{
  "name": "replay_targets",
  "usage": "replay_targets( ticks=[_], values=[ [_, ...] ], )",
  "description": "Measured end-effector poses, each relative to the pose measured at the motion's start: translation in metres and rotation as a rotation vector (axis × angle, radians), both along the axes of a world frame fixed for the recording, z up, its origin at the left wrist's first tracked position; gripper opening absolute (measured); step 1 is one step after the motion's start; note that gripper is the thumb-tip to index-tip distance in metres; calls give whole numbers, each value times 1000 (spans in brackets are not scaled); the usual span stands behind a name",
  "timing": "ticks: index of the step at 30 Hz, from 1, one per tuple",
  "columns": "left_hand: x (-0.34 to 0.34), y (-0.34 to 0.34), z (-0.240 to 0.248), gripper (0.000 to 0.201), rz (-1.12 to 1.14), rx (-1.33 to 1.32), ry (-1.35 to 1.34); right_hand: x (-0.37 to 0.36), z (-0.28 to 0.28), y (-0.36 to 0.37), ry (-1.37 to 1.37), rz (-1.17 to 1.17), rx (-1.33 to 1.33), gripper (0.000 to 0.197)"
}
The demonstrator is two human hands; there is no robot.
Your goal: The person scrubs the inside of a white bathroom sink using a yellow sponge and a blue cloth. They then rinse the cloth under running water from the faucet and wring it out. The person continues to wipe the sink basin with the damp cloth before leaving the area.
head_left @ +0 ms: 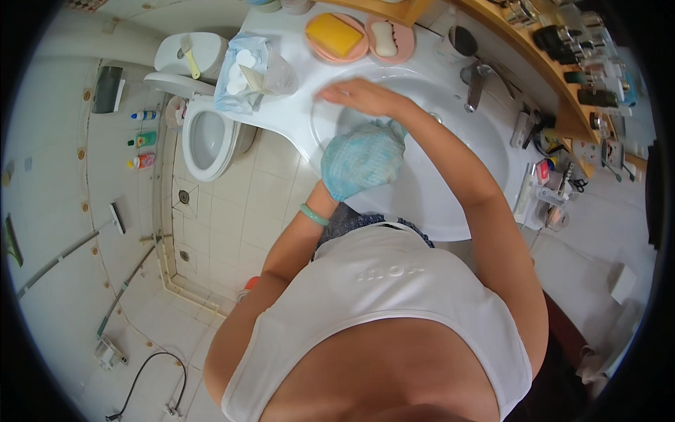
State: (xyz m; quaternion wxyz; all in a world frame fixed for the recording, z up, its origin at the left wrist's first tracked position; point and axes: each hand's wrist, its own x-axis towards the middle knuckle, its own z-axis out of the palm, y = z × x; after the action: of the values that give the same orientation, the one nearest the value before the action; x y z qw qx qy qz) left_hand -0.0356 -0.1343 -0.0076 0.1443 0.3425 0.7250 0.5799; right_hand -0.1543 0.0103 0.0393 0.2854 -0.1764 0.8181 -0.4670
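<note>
A light blue, crinkled cloth covering (362, 160) hides my left hand (323, 197), so its fingers do not show. It looks like a mitt or a cloth draped over the hand, and I cannot tell which. A pale green bangle (313, 215) circles that wrist. Just beyond the cloth, my right hand (362, 95) reaches leftward across the white washbasin (457, 183). Its fingers are stretched out, slightly blurred, and hold nothing. Left of it on the counter lies an opened light blue packet (242, 95) with round white pads.
Two pink soap dishes hold a yellow bar (335, 35) and a white soap bar (384, 39). A metal tap (478, 84) stands at the basin's right. Bottles crowd a wooden shelf (562, 98). Left of the counter is a toilet (209, 141) with its lid raised.
</note>
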Motion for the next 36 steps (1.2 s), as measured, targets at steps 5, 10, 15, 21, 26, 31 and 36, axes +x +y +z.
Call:
replay_targets(
  ticks=[5,10,15,21,26,31,36],
  values=[
    [-18,17,-11,45,-354,79,-262,75,-30,75,-495,-59,-166,50],
    [3,39,-34,43,-410,391,-1257,147,-29,121,-312,-190,-119,28],
    [16,69,-33,46,-184,303,-1605,207,-49,147,-320,-634,-166,24],
    [30,99,-21,61,-68,54,-1252,241,-61,141,-287,-1170,-525,30],
    [47,140,-31,48,282,183,-1474,245,-43,91,86,-1201,41,47],
    [69,173,-39,40,341,125,-1549,219,-54,115,-6,-1277,385,62],
    [47,176,-32,44,533,227,-1792,240,-44,82,207,-1023,521,60]
  ],
)
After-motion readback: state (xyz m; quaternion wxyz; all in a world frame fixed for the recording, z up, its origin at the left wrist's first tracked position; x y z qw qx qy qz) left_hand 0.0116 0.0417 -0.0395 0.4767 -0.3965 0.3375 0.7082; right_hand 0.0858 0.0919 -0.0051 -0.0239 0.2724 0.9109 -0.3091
